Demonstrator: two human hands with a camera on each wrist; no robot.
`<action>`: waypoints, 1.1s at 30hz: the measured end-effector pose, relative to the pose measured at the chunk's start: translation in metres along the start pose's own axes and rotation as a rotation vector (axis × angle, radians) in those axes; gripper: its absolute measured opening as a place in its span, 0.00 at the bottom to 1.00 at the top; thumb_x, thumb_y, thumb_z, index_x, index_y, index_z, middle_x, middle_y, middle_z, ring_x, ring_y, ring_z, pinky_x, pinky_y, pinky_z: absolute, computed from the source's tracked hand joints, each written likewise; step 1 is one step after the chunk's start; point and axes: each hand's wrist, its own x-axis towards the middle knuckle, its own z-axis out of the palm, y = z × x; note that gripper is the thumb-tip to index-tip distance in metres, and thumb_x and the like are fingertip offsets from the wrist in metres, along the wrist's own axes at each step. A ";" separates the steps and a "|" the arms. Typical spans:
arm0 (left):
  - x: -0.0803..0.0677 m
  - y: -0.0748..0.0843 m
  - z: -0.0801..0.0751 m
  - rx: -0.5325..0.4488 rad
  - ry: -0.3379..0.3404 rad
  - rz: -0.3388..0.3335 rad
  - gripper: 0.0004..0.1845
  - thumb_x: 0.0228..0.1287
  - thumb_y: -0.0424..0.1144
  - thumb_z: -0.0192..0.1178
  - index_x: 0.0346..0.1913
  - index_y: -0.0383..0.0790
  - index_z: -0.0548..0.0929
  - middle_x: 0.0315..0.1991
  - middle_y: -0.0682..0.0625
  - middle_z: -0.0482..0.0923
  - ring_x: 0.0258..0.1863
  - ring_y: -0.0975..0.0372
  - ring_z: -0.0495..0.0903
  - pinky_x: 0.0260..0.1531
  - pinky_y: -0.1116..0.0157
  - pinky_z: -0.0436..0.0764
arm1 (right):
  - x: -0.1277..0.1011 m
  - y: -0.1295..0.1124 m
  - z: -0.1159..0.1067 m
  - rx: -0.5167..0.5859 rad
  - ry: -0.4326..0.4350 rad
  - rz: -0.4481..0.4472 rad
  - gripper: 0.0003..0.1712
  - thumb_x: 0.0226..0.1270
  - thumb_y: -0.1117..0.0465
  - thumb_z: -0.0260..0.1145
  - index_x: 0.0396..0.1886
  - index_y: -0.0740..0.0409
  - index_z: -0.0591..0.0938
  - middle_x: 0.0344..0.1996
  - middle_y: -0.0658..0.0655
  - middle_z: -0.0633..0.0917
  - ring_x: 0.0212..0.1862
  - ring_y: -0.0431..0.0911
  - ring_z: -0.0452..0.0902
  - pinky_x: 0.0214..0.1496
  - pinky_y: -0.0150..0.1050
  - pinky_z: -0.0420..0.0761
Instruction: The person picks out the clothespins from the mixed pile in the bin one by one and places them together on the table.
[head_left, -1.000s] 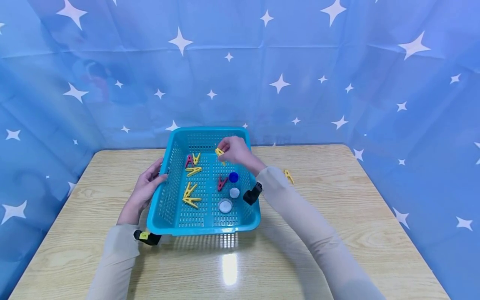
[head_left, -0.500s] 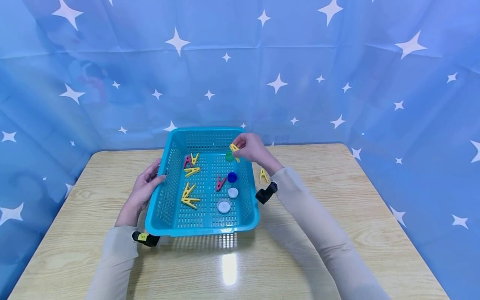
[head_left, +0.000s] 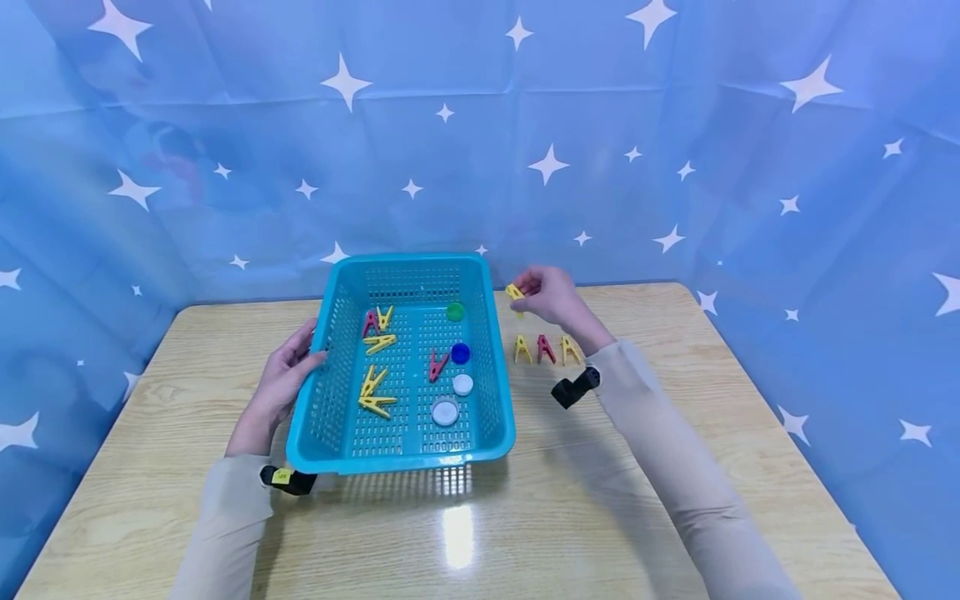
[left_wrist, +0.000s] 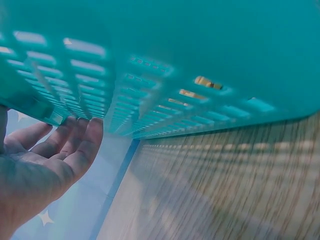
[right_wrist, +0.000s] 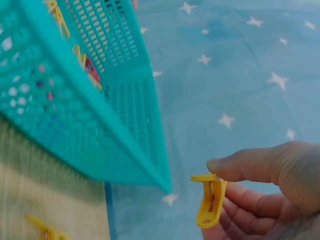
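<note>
Teal perforated plastic forms the basket [head_left: 341, 446] on the wood-grain table [head_left: 525, 517]; our left hand [head_left: 285, 379] lies with relaxed fingers against its left wall. Right of the basket, our right hand [head_left: 551, 293] pinches a yellow clothespin [head_left: 514, 293] above three standing clothespins [head_left: 545, 349]. We read no writing.
</note>
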 end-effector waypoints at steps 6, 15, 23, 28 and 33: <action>-0.001 0.003 0.000 -0.018 -0.005 0.006 0.33 0.72 0.39 0.49 0.74 0.40 0.49 0.67 0.33 0.57 0.58 0.50 0.67 0.41 0.73 0.78 | -0.005 0.023 -0.013 0.000 0.028 0.030 0.16 0.56 0.70 0.67 0.45 0.70 0.77 0.39 0.62 0.78 0.42 0.51 0.72 0.42 0.38 0.75; -0.002 0.004 0.000 -0.018 -0.004 -0.002 0.33 0.72 0.38 0.49 0.74 0.42 0.49 0.68 0.34 0.56 0.60 0.46 0.65 0.41 0.72 0.78 | -0.008 0.059 -0.024 -0.016 0.065 0.095 0.17 0.57 0.69 0.67 0.46 0.71 0.77 0.38 0.61 0.77 0.40 0.50 0.71 0.38 0.36 0.74; -0.003 0.005 0.000 -0.019 -0.010 -0.006 0.33 0.72 0.39 0.49 0.75 0.43 0.48 0.68 0.34 0.56 0.60 0.47 0.66 0.41 0.72 0.79 | -0.011 0.089 -0.029 -0.040 0.064 0.179 0.18 0.59 0.68 0.65 0.48 0.71 0.76 0.39 0.62 0.77 0.40 0.50 0.72 0.38 0.36 0.74; -0.003 0.005 0.001 -0.025 -0.010 -0.004 0.33 0.72 0.39 0.49 0.75 0.43 0.48 0.68 0.34 0.56 0.60 0.47 0.66 0.41 0.72 0.78 | -0.011 0.102 -0.032 -0.035 0.076 0.201 0.19 0.59 0.68 0.65 0.49 0.73 0.76 0.40 0.62 0.77 0.40 0.50 0.72 0.38 0.35 0.74; -0.003 0.004 0.000 -0.023 -0.009 0.002 0.33 0.72 0.38 0.49 0.74 0.42 0.49 0.68 0.34 0.56 0.58 0.50 0.68 0.41 0.71 0.79 | -0.013 0.112 -0.033 -0.028 0.074 0.215 0.22 0.59 0.69 0.65 0.52 0.75 0.74 0.41 0.64 0.76 0.41 0.50 0.72 0.42 0.39 0.76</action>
